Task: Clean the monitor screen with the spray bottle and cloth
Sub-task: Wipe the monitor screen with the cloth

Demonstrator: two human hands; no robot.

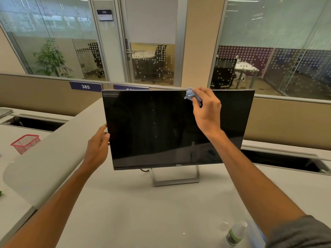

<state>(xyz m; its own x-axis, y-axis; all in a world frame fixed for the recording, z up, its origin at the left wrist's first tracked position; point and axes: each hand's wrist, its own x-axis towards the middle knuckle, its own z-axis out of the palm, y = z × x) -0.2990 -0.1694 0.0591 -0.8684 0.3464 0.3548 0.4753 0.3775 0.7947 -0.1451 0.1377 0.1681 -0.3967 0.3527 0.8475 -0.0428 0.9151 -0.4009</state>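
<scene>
At the lower right of the frame a spray bottle [235,234] stands upright on the pale tabletop [143,212], partly behind the right forearm. Both arms reach forward and up. The left hand [98,144] grips the monitor's [161,126] left edge, thumb on the front bezel. The right hand [206,108] reaches to the screen's top edge, right of centre, pinching a bunched blue cloth [191,95] against the glass. The monitor faces the camera, long axis horizontal, tipped slightly.
</scene>
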